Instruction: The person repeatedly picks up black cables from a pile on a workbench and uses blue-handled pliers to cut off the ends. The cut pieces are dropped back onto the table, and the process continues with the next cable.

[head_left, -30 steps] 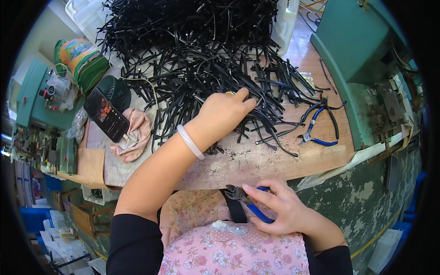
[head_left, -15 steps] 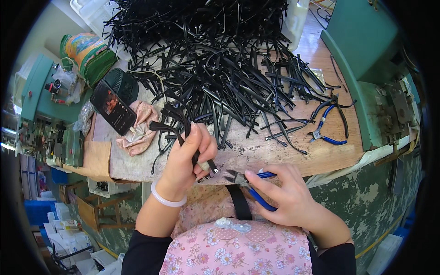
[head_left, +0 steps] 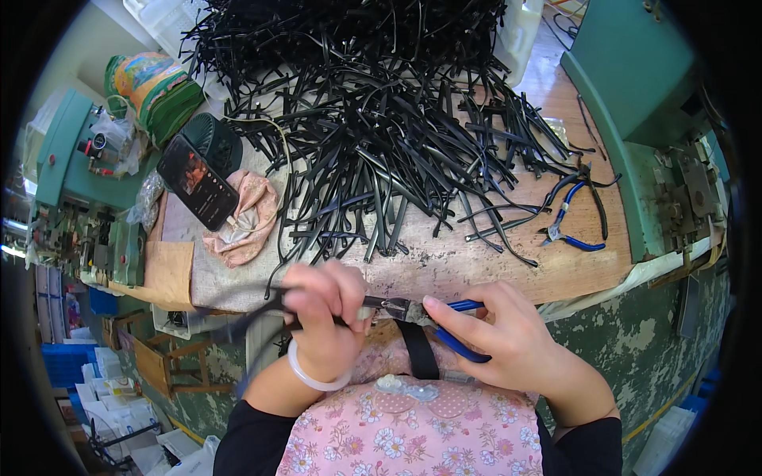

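Colour-wise from my feed: the big heap of plastic strips on the far side is all glossy black, same as the strip I'm gripping. Pliers in my right hand have blue handles, and the spare pliers off to the right do too. Tabletop is bare tan wood. Pale pink rag on the left under a black phone. Machines are green. My apron is pink with small flowers, the bangle milky white.

Black plastic strip: thin, bent, blurred, trailing leftward from the left-hand grip. Blue-handled pliers: roughly horizontal, jaws closed on the strip's end, handles inside the right-hand grip.
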Available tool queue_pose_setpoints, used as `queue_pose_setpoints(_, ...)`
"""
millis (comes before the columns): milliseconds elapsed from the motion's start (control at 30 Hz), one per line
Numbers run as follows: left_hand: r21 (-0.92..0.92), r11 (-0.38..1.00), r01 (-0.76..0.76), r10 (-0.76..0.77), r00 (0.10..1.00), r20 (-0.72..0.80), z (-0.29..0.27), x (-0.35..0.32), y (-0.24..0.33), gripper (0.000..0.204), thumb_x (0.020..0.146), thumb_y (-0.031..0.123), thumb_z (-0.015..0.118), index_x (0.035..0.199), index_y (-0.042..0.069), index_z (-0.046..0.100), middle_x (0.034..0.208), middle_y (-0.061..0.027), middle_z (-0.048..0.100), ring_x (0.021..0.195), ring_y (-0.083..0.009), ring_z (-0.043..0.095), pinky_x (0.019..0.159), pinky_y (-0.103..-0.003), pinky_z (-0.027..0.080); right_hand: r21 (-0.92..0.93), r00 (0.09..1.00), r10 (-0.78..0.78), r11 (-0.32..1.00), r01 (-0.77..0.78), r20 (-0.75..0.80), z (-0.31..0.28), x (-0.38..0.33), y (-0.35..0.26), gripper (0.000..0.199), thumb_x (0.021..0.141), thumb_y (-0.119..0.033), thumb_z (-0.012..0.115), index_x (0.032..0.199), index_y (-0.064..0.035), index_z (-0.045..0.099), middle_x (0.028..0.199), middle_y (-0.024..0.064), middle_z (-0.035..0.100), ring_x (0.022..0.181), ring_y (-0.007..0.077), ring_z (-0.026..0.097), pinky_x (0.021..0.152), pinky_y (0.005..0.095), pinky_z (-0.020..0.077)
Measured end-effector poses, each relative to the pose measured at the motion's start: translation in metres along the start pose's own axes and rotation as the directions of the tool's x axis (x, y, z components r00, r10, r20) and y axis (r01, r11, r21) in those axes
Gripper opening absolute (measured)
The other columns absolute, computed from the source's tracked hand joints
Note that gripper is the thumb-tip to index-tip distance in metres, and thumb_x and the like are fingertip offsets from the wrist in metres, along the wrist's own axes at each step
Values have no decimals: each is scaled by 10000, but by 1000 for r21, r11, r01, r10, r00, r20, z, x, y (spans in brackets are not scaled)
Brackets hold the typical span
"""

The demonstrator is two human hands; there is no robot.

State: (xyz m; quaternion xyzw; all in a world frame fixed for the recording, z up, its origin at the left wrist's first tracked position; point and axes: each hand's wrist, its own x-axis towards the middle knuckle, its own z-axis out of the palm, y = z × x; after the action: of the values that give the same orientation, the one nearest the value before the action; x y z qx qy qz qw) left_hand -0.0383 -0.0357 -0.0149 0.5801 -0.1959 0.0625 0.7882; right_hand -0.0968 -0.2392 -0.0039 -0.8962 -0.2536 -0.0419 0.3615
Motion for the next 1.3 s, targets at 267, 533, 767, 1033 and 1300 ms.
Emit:
queue_pose_setpoints(267, 201, 917, -344, 371, 921, -120, 17, -16, -12, 453, 983, 531, 236, 801, 126, 325, 603, -1, 361, 419, -72, 294, 372, -199, 341, 85, 998, 29, 996, -25, -54, 6, -1, -11, 687, 606, -72, 733, 1273, -153, 587, 949, 101, 533, 781, 259, 538, 695, 346, 459)
queue_pose_setpoints(533, -296, 908, 298, -295, 954, 55, 5, 13, 4, 421, 1010, 460, 314, 746, 135, 363, 665, 11, 397, 460, -91, 325, 436, -212, 354, 185, 992, 103, 979, -89, -70, 10, -16, -4, 673, 659, -94, 724, 1308, -155, 555, 930, 122, 527, 812, 274, 557, 717, 359, 474)
queue_pose_setpoints(767, 630, 704, -327, 92, 922, 376, 16, 86, -48, 230, 826, 178, 674, 1004, 83, 564, 753, -85, 636, 647, -269, 638, 575, -322, 495, 219, 995, 66, 975, -48, -78, 4, -19, -11, 637, 679, -99, 713, 1298, -131, 564, 976, 125, 534, 847, 274, 555, 778, 368, 464)
queue_pose_setpoints(1033, 745, 179, -642, -266, 698, 665, 25, 129, -69, 165, 815, 137, 613, 973, 93, 600, 731, -108, 661, 688, -292, 662, 585, -379, 511, 183, 998, 50, 982, -44, -28, 2, -24, -10, 647, 690, -116, 706, 1317, -135, 549, 1003, 119, 531, 879, 264, 552, 813, 366, 455)
queue_pose_setpoints(1300, 491, 814, 309, -449, 872, 195, -34, 74, -20, 194, 904, 59, 591, 1073, 1, 518, 963, -64, 653, 822, -98, 626, 688, -216, 480, 230, 998, 69, 971, -63, -17, 8, -24, -3, 654, 688, -127, 711, 1320, -141, 543, 1011, 124, 537, 893, 277, 558, 800, 377, 466)
